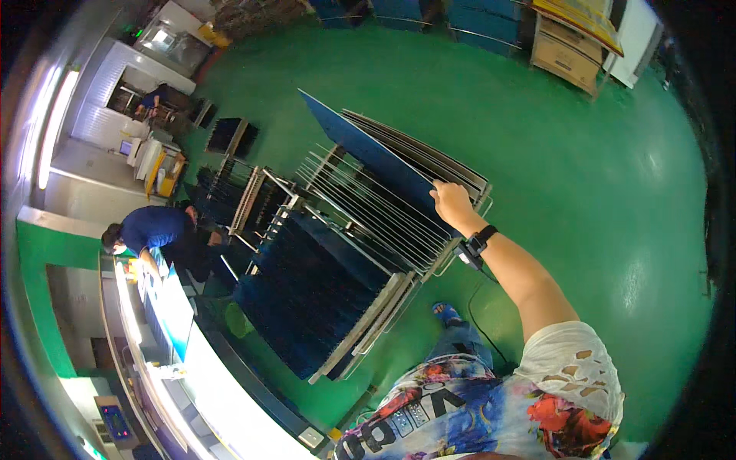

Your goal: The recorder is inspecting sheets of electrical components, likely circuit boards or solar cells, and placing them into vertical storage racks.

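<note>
My right hand (454, 205) is closed on the near edge of a large thin blue panel (368, 149). The panel stands tilted in a wire rack (383, 222) with many parallel metal rods. Behind it, on the rack's right side, several more panels (448, 157) lean close together. On that wrist is a black watch band (481, 240). My left hand is out of view.
Beside the wire rack, a second rack (360, 330) is packed with dark blue panels (307, 287). A brightly lit long table (230, 391) curves along the left. A co-worker (153, 230) leans over its far end. A cardboard box (566, 63) stands far right on the green floor.
</note>
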The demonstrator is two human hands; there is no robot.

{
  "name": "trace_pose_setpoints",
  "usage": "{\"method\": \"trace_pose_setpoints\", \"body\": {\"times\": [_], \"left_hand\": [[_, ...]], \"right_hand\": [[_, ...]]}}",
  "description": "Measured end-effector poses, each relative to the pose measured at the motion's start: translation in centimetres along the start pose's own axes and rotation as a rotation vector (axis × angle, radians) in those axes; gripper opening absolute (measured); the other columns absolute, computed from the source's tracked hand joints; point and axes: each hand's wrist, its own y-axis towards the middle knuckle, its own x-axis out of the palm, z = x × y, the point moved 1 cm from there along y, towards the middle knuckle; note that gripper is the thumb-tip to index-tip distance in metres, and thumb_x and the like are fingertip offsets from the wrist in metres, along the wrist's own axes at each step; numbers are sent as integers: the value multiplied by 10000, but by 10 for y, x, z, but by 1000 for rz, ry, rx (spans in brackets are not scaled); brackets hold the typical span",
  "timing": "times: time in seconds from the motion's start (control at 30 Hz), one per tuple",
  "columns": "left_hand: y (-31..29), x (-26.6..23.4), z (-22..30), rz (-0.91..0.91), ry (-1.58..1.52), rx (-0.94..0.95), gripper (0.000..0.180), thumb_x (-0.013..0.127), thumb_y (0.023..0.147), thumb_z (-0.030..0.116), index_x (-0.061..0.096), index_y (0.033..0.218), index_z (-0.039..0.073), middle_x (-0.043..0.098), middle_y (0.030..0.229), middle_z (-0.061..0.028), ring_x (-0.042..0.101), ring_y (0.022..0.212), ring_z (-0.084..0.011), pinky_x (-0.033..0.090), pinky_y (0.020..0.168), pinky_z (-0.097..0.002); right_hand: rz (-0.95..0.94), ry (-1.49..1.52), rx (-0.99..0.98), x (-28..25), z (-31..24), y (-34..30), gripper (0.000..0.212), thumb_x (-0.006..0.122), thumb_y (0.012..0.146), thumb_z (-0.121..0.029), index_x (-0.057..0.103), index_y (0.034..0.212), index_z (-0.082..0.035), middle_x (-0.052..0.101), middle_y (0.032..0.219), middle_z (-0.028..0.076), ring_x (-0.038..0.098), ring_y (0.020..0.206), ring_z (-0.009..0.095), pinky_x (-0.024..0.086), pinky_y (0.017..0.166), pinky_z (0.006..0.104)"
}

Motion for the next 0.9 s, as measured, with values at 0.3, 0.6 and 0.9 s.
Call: {"method": "trace_pose_setpoints", "body": {"times": [0.3,0.6,0.9], "left_hand": [[7,10,4,28,145,55,279,521,839,309,568,901,42,642,778,-124,618,718,-272,487,552,-376],[11,19,4,37,308,113,284,521,835,318,568,903,46,642,785,-128,618,733,-283,488,561,-387],[15,67,-13,99,394,131,289,521,831,326,569,904,50,643,792,-132,618,748,-293,490,570,-399]], "right_hand": [[-83,-127,-17,25,-22,30,89,551,745,-62,567,827,-29,608,648,155,609,633,312,487,604,414],[-268,-237,44,72,-21,57,148,530,813,-177,564,888,-54,623,744,146,607,746,328,479,649,419],[-335,-189,41,35,-5,37,456,543,811,-335,495,1166,-54,546,1116,176,520,1011,336,432,834,427]]}}
